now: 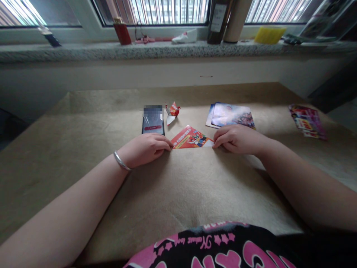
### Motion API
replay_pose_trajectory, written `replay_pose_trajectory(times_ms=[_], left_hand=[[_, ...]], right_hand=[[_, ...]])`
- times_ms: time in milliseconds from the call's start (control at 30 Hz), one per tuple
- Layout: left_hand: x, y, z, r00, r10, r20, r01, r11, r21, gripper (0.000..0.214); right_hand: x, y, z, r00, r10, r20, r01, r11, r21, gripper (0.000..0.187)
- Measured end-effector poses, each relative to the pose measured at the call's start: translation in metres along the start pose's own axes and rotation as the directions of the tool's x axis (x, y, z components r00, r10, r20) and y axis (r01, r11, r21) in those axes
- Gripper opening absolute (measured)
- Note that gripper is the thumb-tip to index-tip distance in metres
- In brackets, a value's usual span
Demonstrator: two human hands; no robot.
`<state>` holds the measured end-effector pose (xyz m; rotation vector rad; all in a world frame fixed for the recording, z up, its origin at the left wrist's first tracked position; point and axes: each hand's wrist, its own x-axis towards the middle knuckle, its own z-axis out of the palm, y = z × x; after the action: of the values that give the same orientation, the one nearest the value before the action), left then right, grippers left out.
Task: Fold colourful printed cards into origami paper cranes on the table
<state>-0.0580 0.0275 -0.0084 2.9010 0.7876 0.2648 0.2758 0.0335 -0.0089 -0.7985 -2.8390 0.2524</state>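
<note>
Phone [153, 121], paper crane [173, 111], leaflet stack [231, 115] on table [83, 130].

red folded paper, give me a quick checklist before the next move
1. Left hand holds the left corner of the red folded paper: ok
2. Right hand holds the right corner: ok
3. Paper lies flat on the table: ok
4. Layers line up at the corners: cannot tell, the fingers cover them
5. Phone lies apart from the paper: ok
6. Paper crane lies apart from the paper: ok
</note>
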Motion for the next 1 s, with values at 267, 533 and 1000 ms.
replay_pose_trajectory(times_ms=[267, 533, 1000], left_hand=[[-0.006, -0.008, -0.002, 0.999, -0.034, 0.0, 0.034, 0.999, -0.022, 0.028], [-0.008, -0.007, -0.004, 0.999, -0.039, -0.011, 0.039, 0.999, -0.038, 0.028], [-0.007, -0.003, -0.005, 0.998, -0.067, 0.011, 0.066, 0.998, 0.011, 0.024]], right_hand=[[-0.006, 0.005, -0.005, 0.998, 0.036, 0.06, -0.036, 0.999, 0.008, 0.039], [-0.01, 0.004, -0.012, 0.989, 0.095, 0.114, -0.092, 0.995, -0.034, 0.038], [-0.011, 0.001, -0.014, 0.982, 0.16, 0.097, -0.154, 0.986, -0.061, 0.029]])
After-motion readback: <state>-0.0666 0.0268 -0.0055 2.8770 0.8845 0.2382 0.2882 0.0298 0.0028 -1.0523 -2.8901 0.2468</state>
